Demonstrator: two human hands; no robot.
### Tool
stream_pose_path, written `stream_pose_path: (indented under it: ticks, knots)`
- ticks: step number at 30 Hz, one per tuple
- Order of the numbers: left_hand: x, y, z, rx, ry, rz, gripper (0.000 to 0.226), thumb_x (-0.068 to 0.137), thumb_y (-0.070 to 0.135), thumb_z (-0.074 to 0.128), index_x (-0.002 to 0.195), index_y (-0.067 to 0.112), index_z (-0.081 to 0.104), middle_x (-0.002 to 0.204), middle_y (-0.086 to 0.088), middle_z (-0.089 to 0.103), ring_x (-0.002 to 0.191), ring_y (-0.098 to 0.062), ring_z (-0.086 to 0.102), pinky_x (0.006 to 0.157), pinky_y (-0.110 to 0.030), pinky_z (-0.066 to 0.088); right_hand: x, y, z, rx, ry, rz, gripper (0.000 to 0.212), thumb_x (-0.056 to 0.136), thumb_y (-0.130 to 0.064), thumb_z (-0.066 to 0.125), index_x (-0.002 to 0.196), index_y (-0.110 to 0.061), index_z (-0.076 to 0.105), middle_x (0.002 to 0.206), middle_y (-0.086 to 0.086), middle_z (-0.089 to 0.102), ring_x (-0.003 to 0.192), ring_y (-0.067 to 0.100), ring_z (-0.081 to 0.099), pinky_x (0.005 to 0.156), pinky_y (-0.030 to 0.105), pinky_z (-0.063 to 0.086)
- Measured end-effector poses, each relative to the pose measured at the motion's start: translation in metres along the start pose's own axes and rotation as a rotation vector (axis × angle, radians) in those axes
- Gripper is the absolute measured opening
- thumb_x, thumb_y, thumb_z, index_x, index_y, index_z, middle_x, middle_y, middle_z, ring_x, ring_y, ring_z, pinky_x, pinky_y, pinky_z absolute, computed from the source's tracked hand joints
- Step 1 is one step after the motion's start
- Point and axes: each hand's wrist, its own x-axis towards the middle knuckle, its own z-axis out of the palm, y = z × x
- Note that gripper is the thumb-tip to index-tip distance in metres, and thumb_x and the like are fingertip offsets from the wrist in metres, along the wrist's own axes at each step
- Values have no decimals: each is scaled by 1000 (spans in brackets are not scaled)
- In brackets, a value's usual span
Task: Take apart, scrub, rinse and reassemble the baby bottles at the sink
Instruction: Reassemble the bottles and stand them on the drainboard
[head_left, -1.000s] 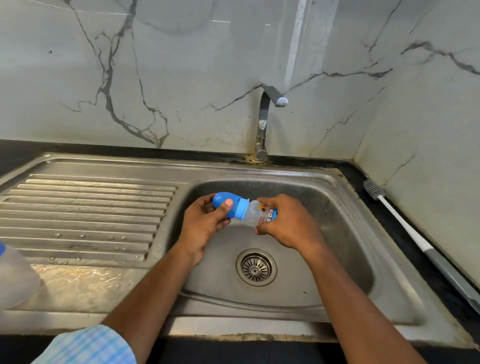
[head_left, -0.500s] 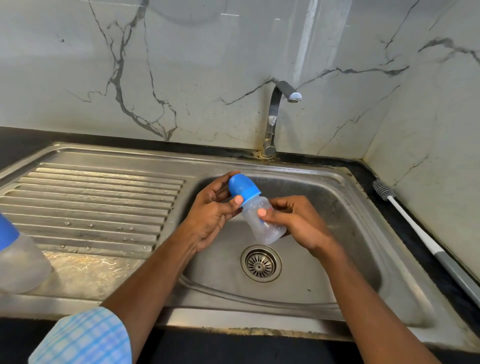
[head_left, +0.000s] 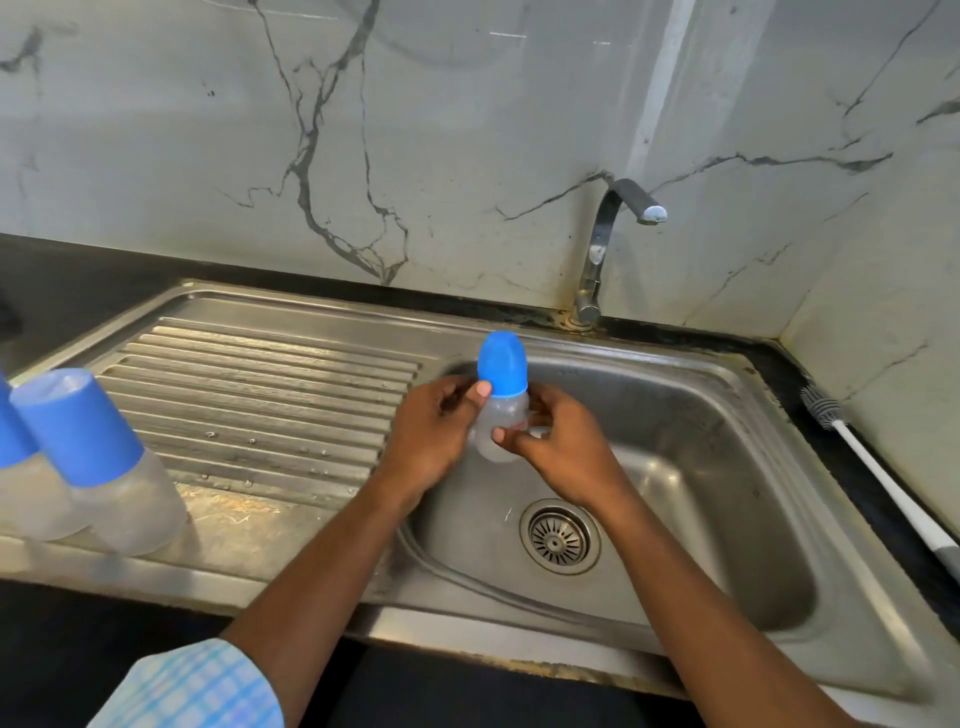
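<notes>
A small clear baby bottle (head_left: 500, 423) with a blue dome cap (head_left: 502, 362) stands upright in the air over the steel sink basin (head_left: 727, 467). My left hand (head_left: 436, 436) grips its left side, thumb just under the cap. My right hand (head_left: 556, 447) holds the bottle's lower right side with its fingertips. Two more capped bottles stand at the left edge: one (head_left: 98, 462) on the drainboard front, another (head_left: 21, 467) cut off by the frame edge.
The ribbed drainboard (head_left: 260, 395) lies left of the basin, the drain strainer (head_left: 558, 538) below my hands. The tap (head_left: 613, 234) rises behind the basin, no water running. A white-handled bottle brush (head_left: 883, 478) lies on the dark counter at right, along the wall.
The bottle has turned from lying sideways to upright, cap on top, and both hands have shifted with it. The view moved left, bringing the two standing bottles into sight.
</notes>
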Motion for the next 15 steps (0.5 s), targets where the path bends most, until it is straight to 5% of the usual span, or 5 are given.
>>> stream_pose_path:
  ticks: [8, 15]
  knots:
    - [40, 3, -73, 56, 338, -106, 32, 93, 0, 53, 121, 10, 65, 108, -2, 67, 100, -17, 64, 86, -26, 49, 72, -57, 96, 83, 81, -32, 58, 75, -25, 85, 126, -15, 58, 112, 3, 71, 95, 17, 68, 86, 34, 55]
    - [53, -26, -94, 67, 326, -198, 38, 87, -5, 54, 119, 7, 69, 108, -6, 73, 101, -20, 68, 96, -39, 54, 93, -56, 145, 76, 92, -8, 53, 77, -24, 83, 123, -14, 57, 109, 6, 70, 95, 23, 68, 86, 45, 56]
